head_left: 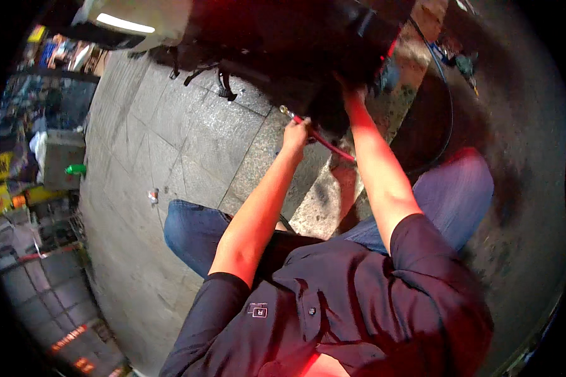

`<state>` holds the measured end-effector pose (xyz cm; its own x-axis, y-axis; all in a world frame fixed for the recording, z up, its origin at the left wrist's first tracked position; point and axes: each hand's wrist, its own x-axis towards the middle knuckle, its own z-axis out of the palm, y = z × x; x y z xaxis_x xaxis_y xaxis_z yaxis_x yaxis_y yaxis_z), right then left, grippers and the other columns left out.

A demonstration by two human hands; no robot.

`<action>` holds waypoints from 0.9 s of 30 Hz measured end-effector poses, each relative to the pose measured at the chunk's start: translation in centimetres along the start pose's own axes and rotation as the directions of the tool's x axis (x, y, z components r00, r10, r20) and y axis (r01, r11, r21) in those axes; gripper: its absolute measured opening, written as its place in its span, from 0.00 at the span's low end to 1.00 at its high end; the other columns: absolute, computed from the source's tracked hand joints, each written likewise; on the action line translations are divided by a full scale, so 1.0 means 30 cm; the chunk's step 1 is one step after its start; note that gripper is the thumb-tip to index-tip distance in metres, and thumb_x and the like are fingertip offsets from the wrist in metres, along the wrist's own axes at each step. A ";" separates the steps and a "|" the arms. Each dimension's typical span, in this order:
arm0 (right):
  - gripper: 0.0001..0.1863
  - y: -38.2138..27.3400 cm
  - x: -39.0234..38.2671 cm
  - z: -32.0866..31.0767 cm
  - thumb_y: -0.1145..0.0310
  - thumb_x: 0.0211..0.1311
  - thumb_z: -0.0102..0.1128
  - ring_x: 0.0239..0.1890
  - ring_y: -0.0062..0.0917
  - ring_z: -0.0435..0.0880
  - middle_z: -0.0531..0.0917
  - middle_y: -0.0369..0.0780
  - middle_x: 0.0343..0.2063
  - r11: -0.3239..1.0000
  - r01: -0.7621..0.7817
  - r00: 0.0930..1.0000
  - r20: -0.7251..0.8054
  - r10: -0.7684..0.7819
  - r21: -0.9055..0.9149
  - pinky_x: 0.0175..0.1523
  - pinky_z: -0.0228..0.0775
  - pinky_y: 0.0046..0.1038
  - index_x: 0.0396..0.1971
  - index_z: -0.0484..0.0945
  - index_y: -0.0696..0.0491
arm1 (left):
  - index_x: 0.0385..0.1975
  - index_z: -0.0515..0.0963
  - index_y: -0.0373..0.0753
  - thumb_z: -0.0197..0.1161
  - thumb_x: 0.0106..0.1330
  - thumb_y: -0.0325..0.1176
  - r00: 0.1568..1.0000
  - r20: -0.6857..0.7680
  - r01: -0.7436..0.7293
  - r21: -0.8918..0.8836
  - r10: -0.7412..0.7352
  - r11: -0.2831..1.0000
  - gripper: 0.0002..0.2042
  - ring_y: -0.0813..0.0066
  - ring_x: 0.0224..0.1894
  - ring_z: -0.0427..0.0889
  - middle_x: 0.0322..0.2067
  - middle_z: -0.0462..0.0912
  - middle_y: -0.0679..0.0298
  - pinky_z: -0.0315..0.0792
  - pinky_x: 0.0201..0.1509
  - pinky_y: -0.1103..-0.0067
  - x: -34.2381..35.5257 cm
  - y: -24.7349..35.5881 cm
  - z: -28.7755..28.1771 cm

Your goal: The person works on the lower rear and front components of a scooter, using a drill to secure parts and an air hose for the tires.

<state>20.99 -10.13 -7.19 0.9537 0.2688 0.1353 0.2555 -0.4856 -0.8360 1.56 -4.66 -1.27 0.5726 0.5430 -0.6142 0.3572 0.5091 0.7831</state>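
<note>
My left hand [297, 132] is closed around a red hose [334, 148], just behind its brass end fitting [285, 110]. My right hand [351, 89] reaches up into the shadow at the low dark body of a vehicle [264, 31]; its fingers are hidden in the dark, so I cannot make out what they touch. Black parts [226, 88] hang or lie below the vehicle's edge, left of my hands. My bent knees in jeans are on either side of my forearms.
Grey paving [138, 125] holds a small pale item [153, 195]. A thin black hose [448, 94] curves down the right beside dark tools or rags [464, 66]. At the left stand a grey box [60, 151], a green bottle [76, 169] and cluttered shelves.
</note>
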 end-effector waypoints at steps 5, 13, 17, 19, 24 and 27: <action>0.35 0.046 0.044 -0.083 0.43 0.44 0.65 0.51 0.31 0.73 0.75 0.42 0.49 0.980 0.125 0.959 -0.273 -0.079 0.155 0.56 0.61 0.31 0.48 0.74 0.53 | 0.32 0.73 0.39 0.55 0.61 0.33 0.999 0.047 0.003 -0.007 -0.002 1.000 0.06 0.73 0.25 0.78 0.26 0.79 0.64 0.72 0.27 0.75 0.030 -0.012 0.038; 0.32 -0.224 -0.142 0.042 0.53 0.52 0.62 0.45 0.25 0.75 0.78 0.36 0.43 0.676 -0.532 0.840 0.218 0.496 0.510 0.53 0.65 0.28 0.55 0.68 0.52 | 0.37 0.77 0.37 0.55 0.52 0.40 0.973 -0.180 -0.093 0.280 0.147 0.956 0.16 0.54 0.42 0.79 0.35 0.81 0.50 0.71 0.44 0.65 0.279 -0.156 -0.082; 0.27 -0.073 0.047 0.011 0.57 0.56 0.58 0.43 0.21 0.74 0.77 0.35 0.44 0.465 -0.537 0.839 0.504 0.205 0.704 0.48 0.67 0.24 0.55 0.67 0.51 | 0.40 0.76 0.37 0.55 0.53 0.41 0.967 -0.253 0.063 0.338 0.026 0.939 0.19 0.51 0.48 0.76 0.41 0.78 0.48 0.69 0.51 0.65 0.222 -0.130 0.005; 0.25 -0.033 0.143 0.018 0.58 0.58 0.56 0.43 0.26 0.75 0.77 0.39 0.43 0.315 -0.607 0.791 0.590 0.159 0.729 0.47 0.68 0.28 0.54 0.68 0.49 | 0.41 0.75 0.36 0.54 0.53 0.40 0.970 -0.230 0.151 0.328 -0.076 0.932 0.19 0.51 0.49 0.75 0.43 0.77 0.48 0.68 0.52 0.65 0.202 -0.114 0.004; 0.21 -0.113 0.065 0.074 0.58 0.60 0.52 0.43 0.34 0.76 0.77 0.44 0.42 0.086 -0.782 0.623 0.780 0.067 0.617 0.46 0.70 0.34 0.53 0.68 0.47 | 0.43 0.75 0.35 0.49 0.55 0.36 0.981 -0.168 0.165 0.451 -0.098 0.877 0.18 0.52 0.51 0.74 0.45 0.76 0.47 0.68 0.53 0.66 0.138 -0.122 -0.028; 0.21 -0.132 0.061 0.060 0.59 0.60 0.52 0.44 0.35 0.76 0.77 0.45 0.43 0.114 -0.776 0.629 0.774 0.075 0.620 0.47 0.70 0.34 0.53 0.68 0.47 | 0.45 0.75 0.35 0.49 0.56 0.36 0.984 0.059 0.096 0.612 -0.166 0.785 0.19 0.54 0.53 0.73 0.49 0.74 0.49 0.68 0.54 0.66 0.120 -0.148 -0.018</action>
<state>21.43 -6.23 -4.60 0.4957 0.7765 -0.3890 -0.8100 0.2516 -0.5298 1.64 -4.63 -7.02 0.5478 0.4111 -0.7287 0.7869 0.0428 0.6156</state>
